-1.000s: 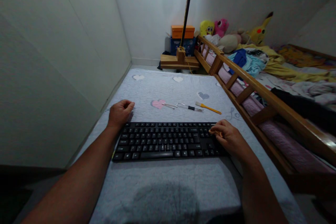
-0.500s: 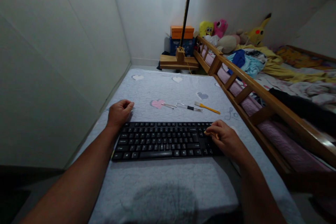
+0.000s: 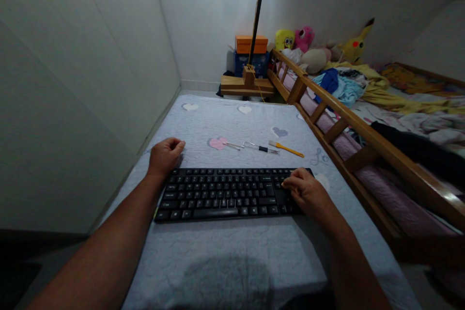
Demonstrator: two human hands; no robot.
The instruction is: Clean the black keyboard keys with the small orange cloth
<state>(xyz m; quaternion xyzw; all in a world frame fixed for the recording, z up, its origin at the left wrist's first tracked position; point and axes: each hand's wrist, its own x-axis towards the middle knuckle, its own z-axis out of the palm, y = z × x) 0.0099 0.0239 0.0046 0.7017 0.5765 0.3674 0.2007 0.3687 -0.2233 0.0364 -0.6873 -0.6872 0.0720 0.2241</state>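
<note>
A black keyboard (image 3: 221, 193) lies flat across the cloth-covered surface in front of me. My right hand (image 3: 304, 188) is closed over its right end, fingers pinched down at the keys. A small orange-yellow piece, perhaps cloth, barely shows at those fingertips; most of it is hidden. My left hand (image 3: 165, 155) rests beyond the keyboard's far left corner, its fingers curled in and no object visible in it. Behind the keyboard lie a yellow-handled brush (image 3: 286, 148), a wire keycap puller (image 3: 260, 147) with a black grip, and thin white cotton swabs (image 3: 232, 145).
A light quilted cover (image 3: 225, 247) with heart prints spreads under everything. Along the right runs a wooden bed rail (image 3: 348, 116), with clothes and plush toys behind it. A lamp stand on a wooden base (image 3: 247, 86) and an orange box (image 3: 251, 44) are at the far end.
My right hand has shifted slightly over the keyboard's right end, and less of the orange-yellow piece shows. My left hand stays in place.
</note>
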